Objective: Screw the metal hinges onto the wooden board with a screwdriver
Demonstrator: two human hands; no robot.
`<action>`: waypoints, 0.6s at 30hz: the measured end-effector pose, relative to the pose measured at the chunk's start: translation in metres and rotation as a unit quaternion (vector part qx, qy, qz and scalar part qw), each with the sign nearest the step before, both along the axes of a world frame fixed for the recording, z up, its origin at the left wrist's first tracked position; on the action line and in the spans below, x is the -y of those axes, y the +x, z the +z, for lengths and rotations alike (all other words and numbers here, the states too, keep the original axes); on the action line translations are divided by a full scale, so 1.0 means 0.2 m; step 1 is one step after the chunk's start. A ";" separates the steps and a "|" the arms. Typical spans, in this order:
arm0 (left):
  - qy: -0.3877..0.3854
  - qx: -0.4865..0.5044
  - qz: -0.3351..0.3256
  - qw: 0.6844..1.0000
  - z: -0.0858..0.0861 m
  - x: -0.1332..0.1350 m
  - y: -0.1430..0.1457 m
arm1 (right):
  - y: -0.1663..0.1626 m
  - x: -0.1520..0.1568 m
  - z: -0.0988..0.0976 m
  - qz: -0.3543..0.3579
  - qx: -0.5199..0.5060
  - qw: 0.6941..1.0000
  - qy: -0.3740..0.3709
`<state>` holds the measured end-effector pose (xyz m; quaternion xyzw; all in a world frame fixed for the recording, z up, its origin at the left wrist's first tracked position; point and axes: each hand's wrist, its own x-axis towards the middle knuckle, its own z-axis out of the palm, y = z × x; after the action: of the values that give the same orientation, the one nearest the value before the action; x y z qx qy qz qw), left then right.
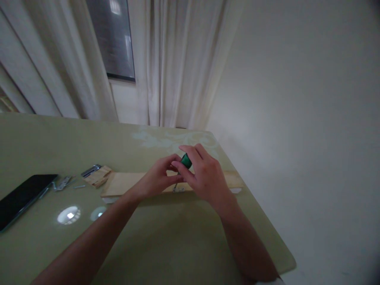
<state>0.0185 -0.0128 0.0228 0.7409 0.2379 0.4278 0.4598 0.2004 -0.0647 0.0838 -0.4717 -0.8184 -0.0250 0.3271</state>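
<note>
A screwdriver with a green handle [186, 161] is tilted over a pale wooden board [127, 183]. My right hand [204, 174] is closed around the handle from the right. From the left, my left hand [162, 176] pinches at the lower part of the screwdriver, near its shaft. The tip reaches down to a small metal fitting [178, 190] at the board's near edge. Fingers hide part of the shaft, and the exact contact at the tip is too small to tell.
Left of the board lie small wood pieces [99, 176], a metal bracket [63, 183] and a screw [79, 187]. A black phone [25, 198] rests farther left on the green table [178, 245]. A wall [311, 138] runs along the right; curtains [181, 63] hang behind.
</note>
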 end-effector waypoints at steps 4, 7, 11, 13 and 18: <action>0.005 -0.041 -0.115 0.993 0.02 0.00 -0.02 | 0.02 0.01 0.02 0.089 -0.019 0.995 -0.032; -0.013 -0.029 -0.104 0.994 -0.01 -0.03 -0.04 | 0.00 0.03 0.09 0.045 0.040 0.997 -0.054; -0.049 0.016 -0.028 0.998 -0.07 -0.08 -0.02 | -0.06 -0.01 0.25 -0.127 0.219 0.960 -0.120; -0.057 0.016 -0.044 0.997 -0.08 -0.09 -0.03 | -0.06 -0.06 0.32 -0.051 0.234 0.957 -0.162; -0.036 -0.031 -0.095 0.994 -0.07 -0.11 -0.02 | -0.05 -0.15 0.43 0.049 0.310 0.920 -0.234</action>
<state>0.0141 0.0097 0.0085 0.7559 0.1958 0.3507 0.5169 0.1908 -0.0347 0.1708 -0.4628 -0.8835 0.0379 -0.0619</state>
